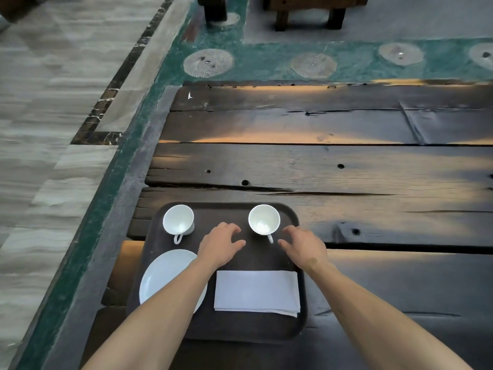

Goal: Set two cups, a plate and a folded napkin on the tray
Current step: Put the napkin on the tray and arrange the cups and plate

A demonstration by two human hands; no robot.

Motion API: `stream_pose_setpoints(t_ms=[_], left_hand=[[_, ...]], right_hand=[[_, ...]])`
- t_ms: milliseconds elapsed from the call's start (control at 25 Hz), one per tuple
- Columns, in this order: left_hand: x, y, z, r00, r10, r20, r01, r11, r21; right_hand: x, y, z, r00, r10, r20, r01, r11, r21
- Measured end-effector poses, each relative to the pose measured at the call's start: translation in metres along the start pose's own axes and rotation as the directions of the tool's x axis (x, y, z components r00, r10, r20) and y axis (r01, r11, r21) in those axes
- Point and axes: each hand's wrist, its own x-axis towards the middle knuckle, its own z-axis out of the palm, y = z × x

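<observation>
While both hands hover with nothing in them, the set appears complete; entry as follows.

Tray (290, 217), dark, rounded corners, resting on a plank table (293, 166). Contents, placed by the fingers:
- Right cup (264, 219), white, upright, empty, between the two sets of fingertips and just beyond them; its handle points back into the gap between the hands.
- Left cup (178, 219), white, upright, handle toward the person, well to the left of the left hand's fingers.
- Plate (162, 273), white, behind and left of the left fingers, partly under the left forearm.
- Folded napkin (257, 291), white, square to the tray edge, behind both hands, between the wrists.

Left hand (220, 245): palm down, fingers loosely curled and spread, holding nothing, near the right cup but apart from it.
Right hand (304, 248): palm down, fingers loosely spread, thumb toward the cup handle, holding nothing; contact with the tray cannot be told.

Handling note (judgement): any remaining step is a final check of the right cup. Nudge by the handle or steady the wall with both sets of fingertips, lightly, since an empty cup tips easily; lift the forearm clear of the plate rim on leaving.
</observation>
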Motion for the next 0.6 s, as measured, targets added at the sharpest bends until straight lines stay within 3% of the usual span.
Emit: stream_pose_setpoints(t_ms=[240,600], left_hand=[[0.027,0.008,0.005,1.000,0.016,-0.026,-0.018,0.995,-0.103],[0.055,0.012,0.015,0.995,0.096,-0.018,-0.098,0.981,-0.167]], right_hand=[[0.034,0.002,-0.002,0.999,0.049,0.022,-0.051,0.994,0.100],[0.064,0.004,0.002,0.993,-0.078,0.084,0.059,0.975,0.215]])
